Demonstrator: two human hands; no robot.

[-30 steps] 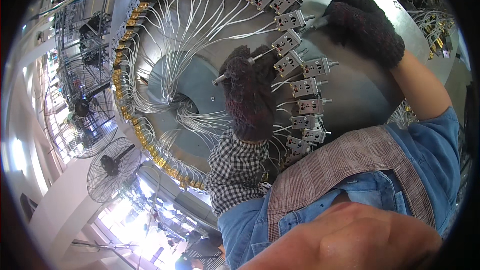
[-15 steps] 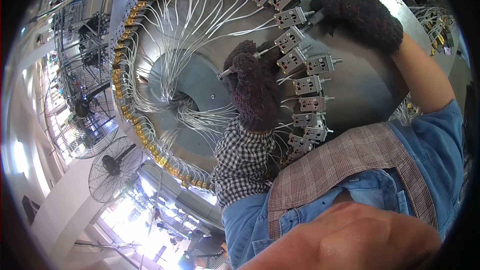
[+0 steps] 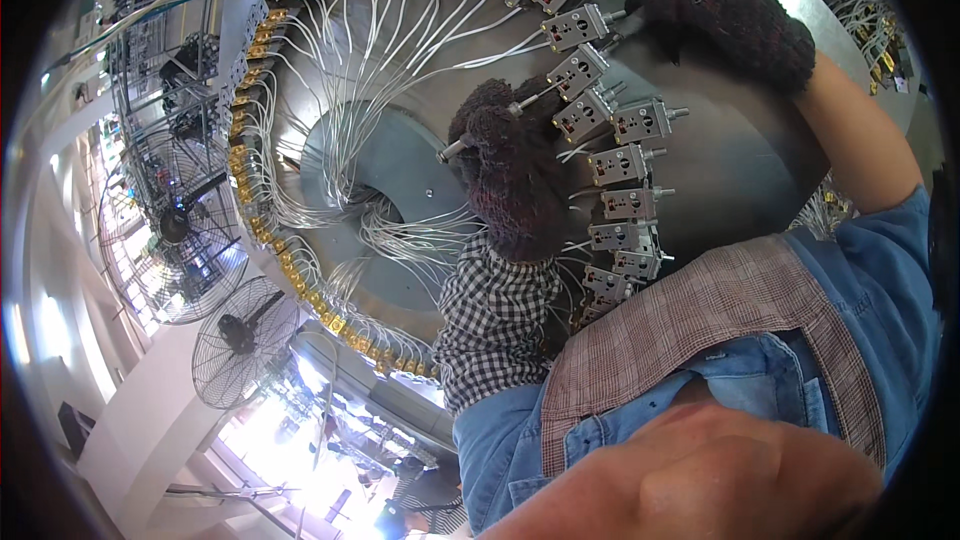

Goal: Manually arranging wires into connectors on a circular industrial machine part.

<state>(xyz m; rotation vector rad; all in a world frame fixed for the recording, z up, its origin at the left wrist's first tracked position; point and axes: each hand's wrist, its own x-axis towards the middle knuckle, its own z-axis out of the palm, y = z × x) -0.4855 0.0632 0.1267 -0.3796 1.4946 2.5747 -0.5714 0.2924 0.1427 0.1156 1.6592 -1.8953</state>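
My left hand (image 3: pixel 510 175), in a dark knitted glove, is closed round a thin screwdriver-like metal tool (image 3: pixel 452 151). One end sticks out toward the disc's middle; the other reaches a metal box-shaped switch unit (image 3: pixel 577 72). My right hand (image 3: pixel 715 15), gloved alike, is at the outer side of the ring, its fingers apart beside the shafts of a second switch unit (image 3: pixel 574 28). Whether a fingertip touches a shaft is hard to see. More switch units (image 3: pixel 628 204) with short shafts follow the rim, white leads (image 3: pixel 425 235) running from them to the centre.
The large round metal table (image 3: pixel 720 155) fills the middle, with brass-coloured fittings (image 3: pixel 265 230) along its left rim. Further units with wires (image 3: pixel 875 35) hang at the far right. Standing fans (image 3: pixel 238 332) are at the left, and another person (image 3: pixel 430 495) is at the bottom.
The view has shifted slightly. My right hand has moved a little outward and up from the shafts. My left hand keeps its hold on the tool in about the same place.
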